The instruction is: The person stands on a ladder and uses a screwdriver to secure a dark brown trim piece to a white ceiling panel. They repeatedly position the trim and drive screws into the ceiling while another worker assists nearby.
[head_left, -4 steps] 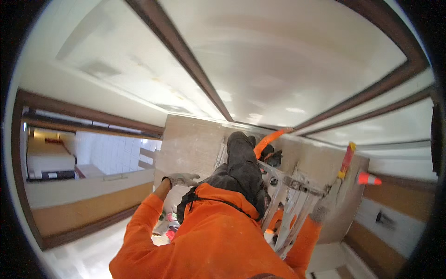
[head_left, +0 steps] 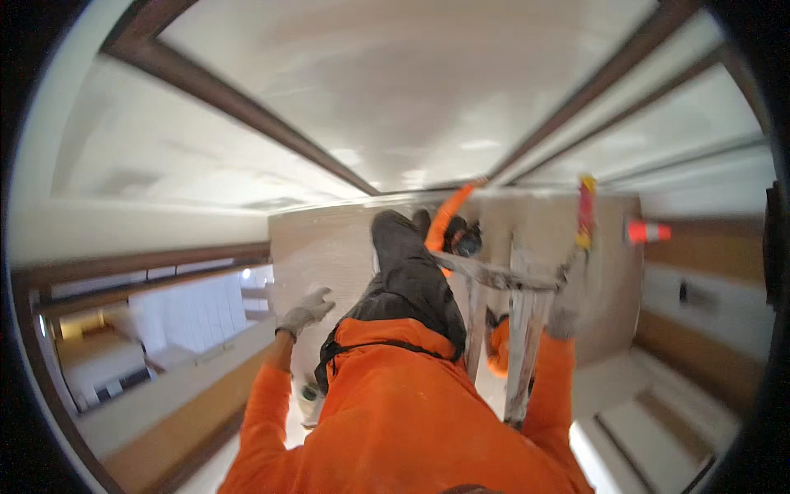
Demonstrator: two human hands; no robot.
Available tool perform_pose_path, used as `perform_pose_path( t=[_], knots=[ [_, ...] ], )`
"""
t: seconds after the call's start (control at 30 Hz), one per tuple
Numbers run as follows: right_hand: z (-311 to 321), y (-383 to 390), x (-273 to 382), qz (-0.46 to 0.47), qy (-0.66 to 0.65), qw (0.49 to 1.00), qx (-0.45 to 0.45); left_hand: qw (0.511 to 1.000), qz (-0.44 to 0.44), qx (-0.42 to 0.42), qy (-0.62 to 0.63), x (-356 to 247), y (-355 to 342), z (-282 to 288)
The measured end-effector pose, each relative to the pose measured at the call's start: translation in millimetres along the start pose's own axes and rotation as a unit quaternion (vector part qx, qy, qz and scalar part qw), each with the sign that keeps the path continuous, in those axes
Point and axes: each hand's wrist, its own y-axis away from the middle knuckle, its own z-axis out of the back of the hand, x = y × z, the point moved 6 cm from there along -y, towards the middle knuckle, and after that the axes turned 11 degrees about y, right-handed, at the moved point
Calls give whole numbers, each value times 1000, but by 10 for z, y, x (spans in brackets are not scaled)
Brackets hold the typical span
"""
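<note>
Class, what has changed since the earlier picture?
The view has swung; the cone and ladder-like frame sit higher in it. The open left hand has shifted leftward, away from the dark trousers. The right hand remains beside the frame, its grip too blurred to tell.

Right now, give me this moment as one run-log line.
left hand: gloved, open, empty | right hand: gloved, near ladder, grip unclear | co-worker: orange sleeve, arm outstretched | cone: picture's right side

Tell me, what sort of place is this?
Probably an indoor space under renovation: there's a smeared, ladder-like frame, an orange-and-white traffic cone and a co-worker in orange with one arm outstretched.
</note>
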Motion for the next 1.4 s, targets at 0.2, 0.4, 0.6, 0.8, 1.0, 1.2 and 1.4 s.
perform_pose_path(
  t=[0.2, 0.4, 0.6, 0.8, 1.0, 1.2, 1.4],
  knots=[
    [-1022, -143, 345, 301, 611, 721, -126, 829, -439, -327, -114, -2473, 581, 539],
    [-1448, 304, 847, 393, 597, 696, 66, 533, -715, -406, -199, -4419, 2162, -529],
    [-489, 647, 1133, 260, 528, 808, -26, 527, -752, -272, -288, -5012, 1956, -1110],
    [2950, 852, -48, -10, 593, 648, -478, 576, -739, -269, -222, -5140, 1570, -1334],
    [3625, 726, -2237, -117, 659, 655, -352, 609, -723, -259, -198, -5151, 1565, -1311],
    [3495, 413, -2578, -87, 683, 646, -330, 613, -722, -264, -181, -5193, 1546, -1292],
    [3568, 373, -2457, -91, 641, 648, -401, 629, -710, -261, -179, -5182, 1517, -1282]
  ],
)
